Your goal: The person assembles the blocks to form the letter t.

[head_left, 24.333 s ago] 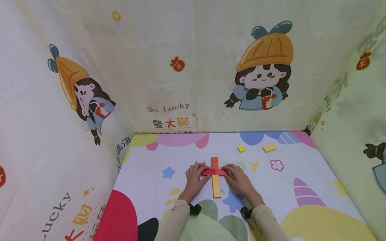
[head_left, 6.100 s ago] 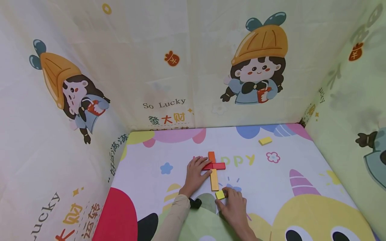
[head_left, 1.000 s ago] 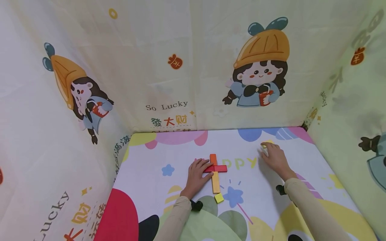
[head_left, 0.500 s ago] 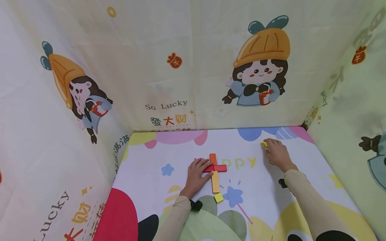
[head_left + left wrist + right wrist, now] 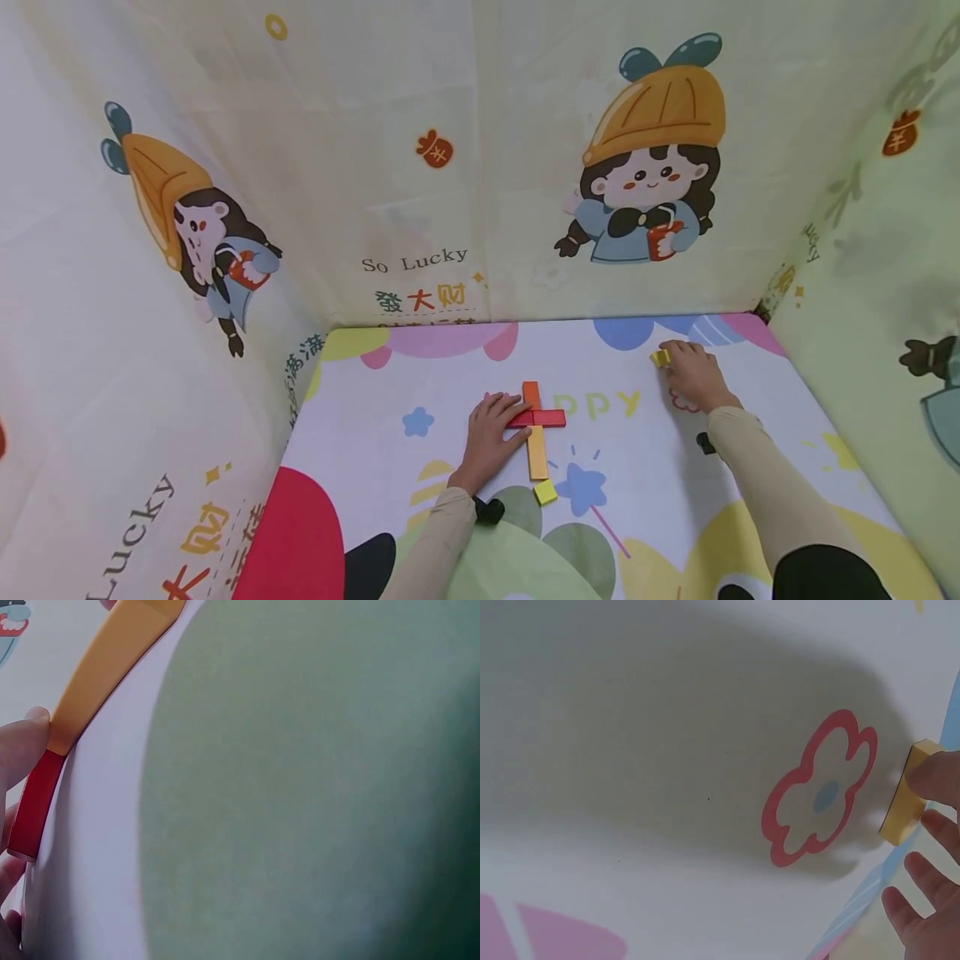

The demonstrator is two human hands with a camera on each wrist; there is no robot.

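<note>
On the tabletop, my left hand point(image 5: 489, 442) holds the left-hand red block point(image 5: 519, 419) between thumb and fingers, the thumb right at the top end of a long orange-yellow block point(image 5: 537, 454). A second red block point(image 5: 551, 418) extends to the right, and an orange block point(image 5: 531, 395) stands above the crossing. Below the long block lies a small yellow block point(image 5: 546, 492), its corner close to that block's end. At the back right, my right hand point(image 5: 697, 375) pinches a yellow block point(image 5: 906, 796), tilted in the right wrist view, with the other fingers spread beside it.
A printed cloth point(image 5: 352, 392) with cartoon shapes covers the table. Patterned fabric walls point(image 5: 420, 67) rise behind and at both sides. The right forearm casts a shadow across the cloth.
Over the last second the right hand has taken hold of the yellow block at the back right. Earlier it set the small yellow block below the long one. The left hand stays put.
</note>
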